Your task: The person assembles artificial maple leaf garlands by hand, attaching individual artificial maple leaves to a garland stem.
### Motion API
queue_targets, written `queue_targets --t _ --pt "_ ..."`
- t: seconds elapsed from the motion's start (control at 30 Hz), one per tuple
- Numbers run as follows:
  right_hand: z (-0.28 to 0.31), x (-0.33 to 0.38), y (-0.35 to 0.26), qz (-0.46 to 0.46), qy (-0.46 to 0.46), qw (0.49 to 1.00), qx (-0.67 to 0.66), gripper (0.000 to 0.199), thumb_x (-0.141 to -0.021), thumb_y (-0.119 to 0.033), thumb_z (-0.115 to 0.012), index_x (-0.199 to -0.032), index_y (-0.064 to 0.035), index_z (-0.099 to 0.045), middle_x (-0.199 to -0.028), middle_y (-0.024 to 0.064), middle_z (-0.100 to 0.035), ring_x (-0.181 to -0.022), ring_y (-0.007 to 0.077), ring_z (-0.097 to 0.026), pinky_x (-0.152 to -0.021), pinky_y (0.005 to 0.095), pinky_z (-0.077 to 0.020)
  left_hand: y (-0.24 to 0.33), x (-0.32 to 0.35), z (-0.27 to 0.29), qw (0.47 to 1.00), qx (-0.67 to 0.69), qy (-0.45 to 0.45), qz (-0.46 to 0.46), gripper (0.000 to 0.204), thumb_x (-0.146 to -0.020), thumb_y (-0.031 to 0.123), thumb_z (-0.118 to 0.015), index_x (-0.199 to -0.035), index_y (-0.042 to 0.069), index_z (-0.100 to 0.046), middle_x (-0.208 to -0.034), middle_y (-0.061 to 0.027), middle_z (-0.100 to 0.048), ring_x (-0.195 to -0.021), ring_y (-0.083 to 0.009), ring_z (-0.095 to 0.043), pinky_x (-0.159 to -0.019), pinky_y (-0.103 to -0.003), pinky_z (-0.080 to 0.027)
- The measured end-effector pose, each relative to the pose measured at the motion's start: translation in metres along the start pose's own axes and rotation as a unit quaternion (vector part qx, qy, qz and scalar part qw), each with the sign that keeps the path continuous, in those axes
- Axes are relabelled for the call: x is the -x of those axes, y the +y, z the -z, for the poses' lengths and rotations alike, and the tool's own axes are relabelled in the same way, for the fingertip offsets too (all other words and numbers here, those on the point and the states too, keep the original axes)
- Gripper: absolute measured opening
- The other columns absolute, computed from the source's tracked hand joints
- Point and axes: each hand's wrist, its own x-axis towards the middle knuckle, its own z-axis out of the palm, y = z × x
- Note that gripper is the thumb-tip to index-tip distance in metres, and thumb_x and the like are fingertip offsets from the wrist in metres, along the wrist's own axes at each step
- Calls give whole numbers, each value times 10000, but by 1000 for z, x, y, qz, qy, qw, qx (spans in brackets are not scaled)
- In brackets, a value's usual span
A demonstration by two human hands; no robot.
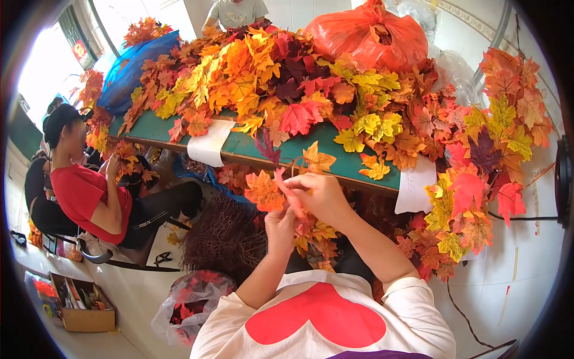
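Person's left hand [280,227] and right hand [323,197] are both pinching a strand of orange and pinkish-red artificial maple leaves [263,191], right by the near edge of a flat green tabletop [242,145] that's totally heaped with multicoloured artificial leaves [239,78].

At the back, the room is closed off by a white wall [288,18], and it is lit strongly from the far left through a bright opening [45,66] edged by a dark green frame [71,25]. The middle is crossed by a long table [245,145] with a green top, and a cardboard box [89,320] is set on the pale floor [140,299] at the lower left.
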Motion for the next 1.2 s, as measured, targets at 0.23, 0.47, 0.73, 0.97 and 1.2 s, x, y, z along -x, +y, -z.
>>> queue_targets --t 0.23,0.47,0.73,0.97,1.2 --pt "-20 -33 43 -116 -391 859 310 226 -667 -260 -678 -774 -61 -686 -767 146 -643 -742 283 -624 -668 379 -490 -11 14 -8 927 208 12 313 113 -861 179 -568 -919 82 -578 -732 25 -580 -597 -65 -542 -586 -192 -475" --pt "21 -69 55 -5 -157 987 46 166 -804 -150 -586 -927 -53 -642 -863 94 -660 -691 193 -630 -626 304 -491 15 3 -1 822 423 -30 380 138 -888 154 -513 -981 75 -578 -775 -13 -596 -615 -73 -538 -534 -175 -484" --pt "59 -149 160 -206 269 934 117 209 -762 -189 -644 -850 0 -641 -739 125 -643 -640 218 -616 -617 331 -473 33 -3 -13 804 458 -60 374 160 -900 172 -492 -987 59 -564 -782 -31 -574 -626 -92 -530 -532 -190 -480" --pt "42 -183 189 -397 163 892 -143 116 -801 -148 -589 -901 -96 -617 -806 2 -629 -665 132 -577 -554 270 -456 31 -7 -3 799 464 -49 380 159 -900 170 -492 -986 52 -557 -778 -33 -572 -625 -91 -525 -527 -184 -476" --pt "64 -202 173 -352 143 882 -277 104 -799 -184 -641 -884 -131 -612 -797 -34 -625 -708 96 -565 -603 256 -455 28 -11 -2 807 455 -46 375 156 -895 170 -503 -981 52 -560 -773 -29 -569 -617 -86 -519 -523 -181 -474"
